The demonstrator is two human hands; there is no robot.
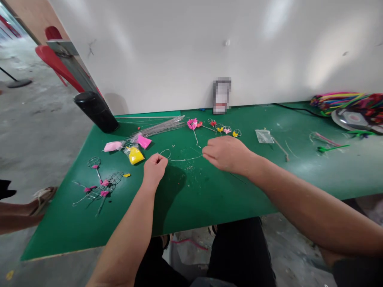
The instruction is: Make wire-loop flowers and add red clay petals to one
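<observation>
Nearest: left hand (pixel 154 169) and right hand (pixel 226 154), fingers clenched, both pinching a thin wire (pixel 185 158), looped near the left hand, over the green tabletop (pixel 191 203). Beaded wire flowers (pixel 215 127) lie farther; yellow bag (pixel 135 155) left.

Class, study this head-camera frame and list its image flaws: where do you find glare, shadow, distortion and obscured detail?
In the head view, glare streaks the white wall and the green table; the left hand casts a dark shadow on the table; wide-angle distortion stretches the right forearm; a small upright item is pixelated.
</observation>
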